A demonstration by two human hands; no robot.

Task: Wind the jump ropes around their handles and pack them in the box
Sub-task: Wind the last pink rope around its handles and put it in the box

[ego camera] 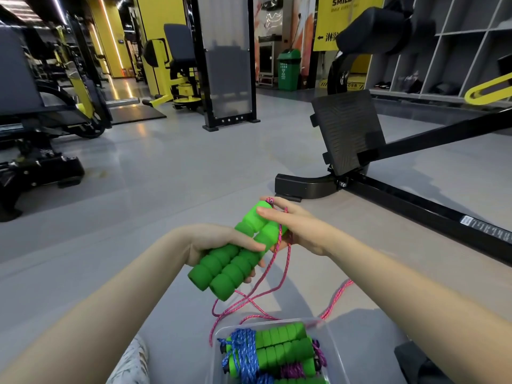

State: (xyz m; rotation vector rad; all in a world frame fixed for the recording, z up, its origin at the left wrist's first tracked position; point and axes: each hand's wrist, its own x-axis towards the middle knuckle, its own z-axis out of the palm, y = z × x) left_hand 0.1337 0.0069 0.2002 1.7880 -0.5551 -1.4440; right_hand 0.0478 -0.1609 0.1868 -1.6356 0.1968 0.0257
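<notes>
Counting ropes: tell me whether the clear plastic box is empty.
No: green foam handles wound with blue braided rope lie in the clear plastic box.

Head-worn wide view, forward and down, near left hand (219,245), right hand (294,229)

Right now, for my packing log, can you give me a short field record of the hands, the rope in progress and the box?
left hand: grips the two green handles, held side by side, near their lower end
right hand: pinches the handles' upper end, thumb in front, fingers behind
pink rope: not yet wound, trails loose to the floor
box: clear plastic, holds wound sets with blue rope and purple rope
</notes>
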